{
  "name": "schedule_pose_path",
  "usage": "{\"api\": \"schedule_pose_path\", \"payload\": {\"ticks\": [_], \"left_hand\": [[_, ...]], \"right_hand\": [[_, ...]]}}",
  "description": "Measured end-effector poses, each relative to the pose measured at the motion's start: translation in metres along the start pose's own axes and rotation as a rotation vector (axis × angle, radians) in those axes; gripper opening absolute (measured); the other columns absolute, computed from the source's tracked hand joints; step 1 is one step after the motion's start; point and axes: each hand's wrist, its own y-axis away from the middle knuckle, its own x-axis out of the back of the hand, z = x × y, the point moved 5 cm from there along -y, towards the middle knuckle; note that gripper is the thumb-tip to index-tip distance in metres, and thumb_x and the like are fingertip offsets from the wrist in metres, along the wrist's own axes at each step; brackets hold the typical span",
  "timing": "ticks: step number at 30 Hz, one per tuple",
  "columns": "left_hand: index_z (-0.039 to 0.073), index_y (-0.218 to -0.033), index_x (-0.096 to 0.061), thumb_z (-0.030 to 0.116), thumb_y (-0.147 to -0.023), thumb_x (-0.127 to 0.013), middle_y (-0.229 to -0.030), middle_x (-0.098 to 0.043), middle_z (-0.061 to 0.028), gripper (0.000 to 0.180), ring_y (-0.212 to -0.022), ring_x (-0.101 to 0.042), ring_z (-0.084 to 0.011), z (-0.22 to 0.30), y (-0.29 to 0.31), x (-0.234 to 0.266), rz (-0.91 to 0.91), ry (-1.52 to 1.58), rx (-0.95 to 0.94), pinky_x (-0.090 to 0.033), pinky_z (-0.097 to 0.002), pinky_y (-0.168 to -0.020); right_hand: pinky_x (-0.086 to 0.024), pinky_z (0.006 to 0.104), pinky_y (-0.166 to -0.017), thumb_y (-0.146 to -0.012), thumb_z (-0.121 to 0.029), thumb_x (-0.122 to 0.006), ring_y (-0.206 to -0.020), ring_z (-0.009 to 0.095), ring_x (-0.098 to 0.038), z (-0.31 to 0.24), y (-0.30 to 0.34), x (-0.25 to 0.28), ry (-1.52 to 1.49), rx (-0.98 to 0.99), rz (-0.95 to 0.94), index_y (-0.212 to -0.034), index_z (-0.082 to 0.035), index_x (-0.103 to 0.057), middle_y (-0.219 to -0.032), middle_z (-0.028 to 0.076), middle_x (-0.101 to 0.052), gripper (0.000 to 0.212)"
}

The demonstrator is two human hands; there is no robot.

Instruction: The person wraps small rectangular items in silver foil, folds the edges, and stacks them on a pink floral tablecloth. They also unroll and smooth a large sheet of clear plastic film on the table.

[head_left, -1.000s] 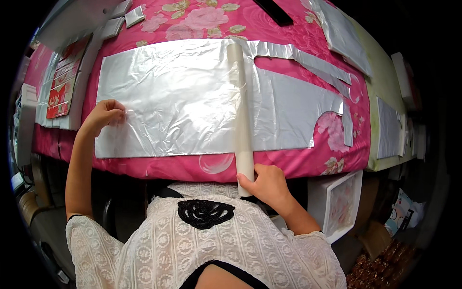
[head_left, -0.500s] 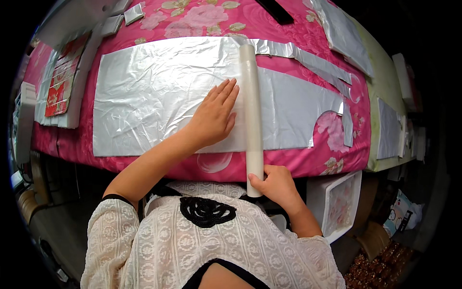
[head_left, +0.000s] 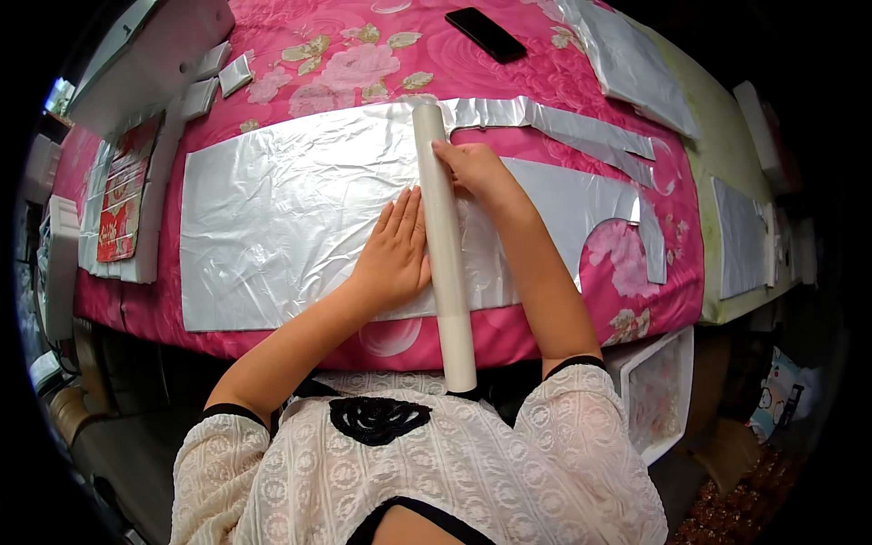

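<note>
A long off-white tube (head_left: 442,236) lies across a silvery, crinkled plastic sheet (head_left: 263,200), its near end jutting past the table's front edge. The sheet has a curved cutout and narrow strap-like strips at its right end, much like an apron. My left hand (head_left: 391,254) rests flat on the sheet, fingers stretched out and close along the tube's left side. Toward the far end, my right hand (head_left: 468,168) grips the tube from the right, thumb on top; its other fingers are mostly hidden.
Pink flowered cloth (head_left: 336,68) covers the table. A black phone (head_left: 486,34) lies at the back. Folded silvery sheets (head_left: 627,68) are at the far right. On the left are a red-printed packet (head_left: 130,195) and small white packets (head_left: 235,75). A white bin (head_left: 658,391) stands below the right edge.
My right hand has moved from the tube's near end to its far part. The tube now lies a little farther left in view and tilts slightly. My left hand stays flat beside it.
</note>
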Motion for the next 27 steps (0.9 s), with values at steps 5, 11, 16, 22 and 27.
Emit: {"api": "schedule_pose_path", "payload": {"ticks": [5, 11, 16, 22, 27], "left_hand": [[-0.011, -0.130, -0.023, 0.024, -0.080, -0.036, -0.136, -0.022, -0.0272, 0.062, -0.130, -0.017, -0.0360, 0.002, -0.001, 0.002, -0.031, -0.014, 0.003, -0.012, -0.0423, -0.107], [-0.011, -0.130, -0.022, 0.026, -0.079, -0.038, -0.138, -0.020, -0.0250, 0.065, -0.131, -0.015, -0.0334, 0.001, 0.002, 0.004, -0.083, -0.027, 0.038, -0.010, -0.0404, -0.108], [-0.010, -0.131, -0.022, 0.026, -0.079, -0.038, -0.138, -0.020, -0.0247, 0.065, -0.131, -0.016, -0.0331, 0.004, 0.000, 0.005, -0.079, -0.006, 0.023, -0.011, -0.0405, -0.108], [-0.010, -0.131, -0.020, 0.021, -0.076, -0.039, -0.138, -0.018, -0.0252, 0.067, -0.131, -0.014, -0.0344, 0.003, 0.001, 0.006, -0.041, 0.081, 0.027, -0.011, -0.0415, -0.107], [-0.011, -0.129, -0.023, 0.025, -0.078, -0.038, -0.138, -0.020, -0.0259, 0.065, -0.131, -0.016, -0.0345, 0.002, 0.001, -0.001, -0.011, 0.054, -0.001, -0.011, -0.0416, -0.107]], "right_hand": [[-0.046, 0.0338, -0.073, -0.087, -0.026, -0.047, -0.084, 0.020, -0.056, -0.008, -0.056, 0.012, -0.996, 0.003, 0.116, -0.094, -0.001, -0.054, -0.096, 0.012, -0.057, 0.027], [-0.040, 0.0448, -0.089, -0.090, -0.021, -0.030, -0.098, 0.033, -0.052, -0.017, -0.060, 0.152, -1.293, 0.284, 0.333, -0.098, 0.007, -0.048, -0.105, 0.021, -0.055, 0.034], [-0.034, 0.0470, -0.092, -0.093, -0.029, -0.024, -0.115, 0.031, -0.042, -0.023, -0.004, 0.314, -1.247, 0.480, 0.664, -0.132, -0.002, -0.017, -0.128, 0.015, -0.038, 0.048], [-0.035, 0.0508, -0.093, -0.093, -0.027, -0.024, -0.116, 0.034, -0.040, -0.077, 0.028, 0.321, -1.131, 0.633, 0.594, -0.134, 0.001, -0.007, -0.133, 0.022, -0.027, 0.052], [-0.044, 0.0483, -0.087, -0.093, -0.022, -0.025, -0.113, 0.036, -0.042, -0.096, 0.023, 0.355, -1.142, 0.693, 0.615, -0.130, 0.010, -0.007, -0.130, 0.025, -0.029, 0.052]]}}
